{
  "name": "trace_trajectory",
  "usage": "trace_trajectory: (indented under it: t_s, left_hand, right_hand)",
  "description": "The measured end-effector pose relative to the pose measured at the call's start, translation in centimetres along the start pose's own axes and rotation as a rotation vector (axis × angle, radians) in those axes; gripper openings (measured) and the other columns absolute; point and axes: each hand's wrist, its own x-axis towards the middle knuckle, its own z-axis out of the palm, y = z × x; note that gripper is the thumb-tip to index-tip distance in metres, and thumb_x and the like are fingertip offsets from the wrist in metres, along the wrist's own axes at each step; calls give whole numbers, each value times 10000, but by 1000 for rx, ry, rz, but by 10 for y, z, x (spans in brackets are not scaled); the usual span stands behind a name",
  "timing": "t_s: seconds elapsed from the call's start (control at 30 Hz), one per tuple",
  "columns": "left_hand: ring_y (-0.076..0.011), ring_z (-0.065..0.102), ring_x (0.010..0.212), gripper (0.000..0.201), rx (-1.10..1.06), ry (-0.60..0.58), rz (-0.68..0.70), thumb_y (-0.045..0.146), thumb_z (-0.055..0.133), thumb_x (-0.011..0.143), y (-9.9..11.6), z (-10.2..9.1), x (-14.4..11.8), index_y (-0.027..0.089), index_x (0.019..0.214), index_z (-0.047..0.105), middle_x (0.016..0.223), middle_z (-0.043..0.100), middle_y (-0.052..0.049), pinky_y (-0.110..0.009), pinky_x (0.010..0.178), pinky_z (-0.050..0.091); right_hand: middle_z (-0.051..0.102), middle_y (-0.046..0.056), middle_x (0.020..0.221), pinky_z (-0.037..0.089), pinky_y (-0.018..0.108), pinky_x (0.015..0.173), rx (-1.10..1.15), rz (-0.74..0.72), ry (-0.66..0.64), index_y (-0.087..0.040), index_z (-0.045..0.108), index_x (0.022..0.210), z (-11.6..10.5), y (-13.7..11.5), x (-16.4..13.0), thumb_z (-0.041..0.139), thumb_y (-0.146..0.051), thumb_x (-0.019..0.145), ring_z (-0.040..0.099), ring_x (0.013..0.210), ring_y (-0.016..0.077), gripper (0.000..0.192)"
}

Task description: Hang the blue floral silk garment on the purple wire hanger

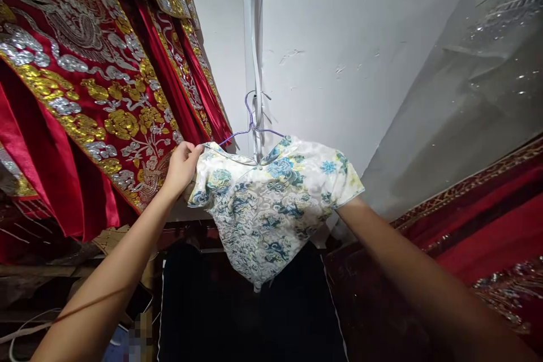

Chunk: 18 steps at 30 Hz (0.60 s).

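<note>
A short-sleeved floral top [271, 209], pale with blue, green and yellow flowers, hangs from a thin purple wire hanger [250, 124] in front of me. My left hand [183, 165] is closed, with thumb and fingers pinching the top at its shoulder on the left. On the other side my right forearm [382, 237] runs up under the sleeve. The cloth hides my right hand, so its fingers do not show. The hanger's hook is up against a narrow white strip [253, 39] on the wall.
Red garments with gold and silver embroidery [85, 85] hang close on the left. To the right are a translucent sheer cover [479, 96] and red beaded cloth [496, 226]. A white wall [331, 28] stands behind. Below, dark cloth with pale edging [250, 322] shows, with clutter at lower left.
</note>
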Motion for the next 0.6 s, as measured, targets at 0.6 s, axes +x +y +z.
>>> trace_trajectory:
  t_s: [0.6]
  left_hand:
    - [-157, 511, 639, 436, -137, -145, 94, 547, 553, 920, 56, 20, -12, 182, 684, 593, 665, 577, -19, -273, 621, 384]
  right_hand:
    - [654, 109, 1287, 602, 443, 836, -10, 148, -901, -243, 613, 1359, 50, -116, -66, 740, -594, 753, 677, 1084, 316, 712]
